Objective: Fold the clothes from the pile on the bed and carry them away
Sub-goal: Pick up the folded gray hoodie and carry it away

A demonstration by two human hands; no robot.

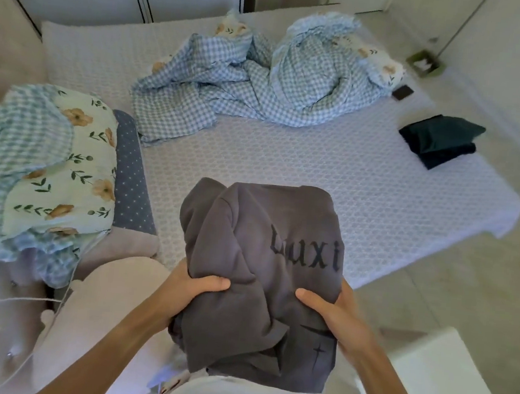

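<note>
Head view: both hands clutch a grey sweatshirt (262,280) above the near edge of the bed (349,190). Left hand (188,288) and right hand (333,313) each curl a thumb over bunched cloth. Dark folded clothes (439,143) lie far right, a checked duvet (258,78) beyond.

A single head-worn, wide-angle view looks forward and steeply down from above the hands, which sit close at bottom centre. The bed (318,177) stretches ahead of them and the floor (436,279) lies to their right. Edges bend.
</note>
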